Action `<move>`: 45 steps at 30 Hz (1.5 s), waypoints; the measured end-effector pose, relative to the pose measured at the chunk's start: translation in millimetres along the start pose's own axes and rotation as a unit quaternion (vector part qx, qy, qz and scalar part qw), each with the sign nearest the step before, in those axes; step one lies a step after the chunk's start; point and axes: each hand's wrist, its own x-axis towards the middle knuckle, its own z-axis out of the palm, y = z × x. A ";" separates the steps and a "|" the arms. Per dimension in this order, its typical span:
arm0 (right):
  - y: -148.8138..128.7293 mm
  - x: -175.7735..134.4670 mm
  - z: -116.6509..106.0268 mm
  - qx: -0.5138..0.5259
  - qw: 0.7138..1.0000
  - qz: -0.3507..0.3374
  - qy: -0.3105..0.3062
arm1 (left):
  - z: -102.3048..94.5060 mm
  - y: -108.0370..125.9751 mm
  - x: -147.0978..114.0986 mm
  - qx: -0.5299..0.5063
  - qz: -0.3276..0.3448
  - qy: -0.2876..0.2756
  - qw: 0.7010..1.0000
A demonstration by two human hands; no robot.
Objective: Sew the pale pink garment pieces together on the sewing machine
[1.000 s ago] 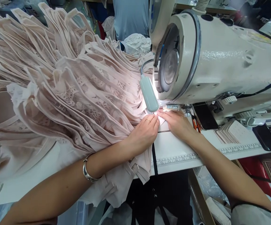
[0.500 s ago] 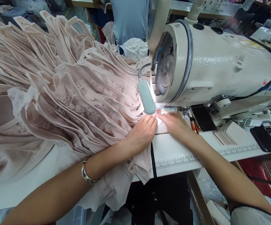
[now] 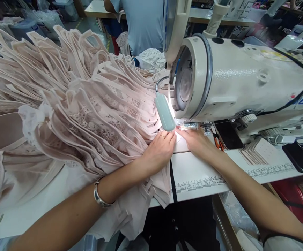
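My left hand point(image 3: 159, 153), with a ring and a bangle on the arm, has its fingers pressed together on the edge of a pale pink bra point(image 3: 134, 148) just below the needle area. From the other side my right hand point(image 3: 200, 144) meets it, thumb and fingers gripping the cloth beside the presser foot. A sewing machine point(image 3: 235, 76) stands over both hands. Its small green lamp point(image 3: 165, 113) lights the spot and hides the needle and some of the fingertips. Many joined pale pink bras with lace and straps are heaped along my left forearm.
Orange-handled snips point(image 3: 216, 139) and a black phone point(image 3: 229, 134) lie right of my hand. Farther right are stacked pale cards point(image 3: 261, 151) and another dark device point(image 3: 299, 157). A printed ruler point(image 3: 201, 184) runs along the table's front edge. A person in blue point(image 3: 143, 26) sits beyond the machine.
The whole view has shifted slightly, so the scene appears a little lower. Both hands stay at the same place on the cloth under the lamp.
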 end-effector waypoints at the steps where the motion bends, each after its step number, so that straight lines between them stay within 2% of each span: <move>1: 0.4 0.0 0.8 -0.001 1.000 -0.002 0.005 | 0.2 0.1 -0.1 0.001 0.000 0.002 1.000; 4: 1.4 0.3 3.0 -0.007 1.000 -0.013 0.022 | 1.2 0.2 -0.2 0.002 0.001 0.001 1.000; 11: 0.8 2.5 4.2 -0.008 1.000 -0.014 -0.001 | 2.7 0.5 0.3 0.009 0.001 -0.011 1.000; 17: 1.6 -10.1 9.6 -0.007 0.998 -0.034 0.054 | -2.7 10.1 -7.4 0.012 0.016 -0.015 1.000; 21: 5.1 -13.8 12.6 -0.016 0.997 -0.050 0.060 | -1.6 13.2 -10.2 0.009 0.022 0.009 1.000; 34: 8.3 -9.8 12.7 -0.003 0.999 -0.040 0.035 | 2.1 12.2 -7.1 0.040 0.022 0.046 0.998; 38: 3.3 -9.3 6.5 0.026 1.000 -0.017 0.008 | 1.5 10.8 -5.5 0.026 0.023 0.040 0.999; 45: 0.3 -9.8 5.0 0.034 0.999 -0.001 0.001 | 1.1 7.5 -3.0 0.017 0.021 0.033 0.999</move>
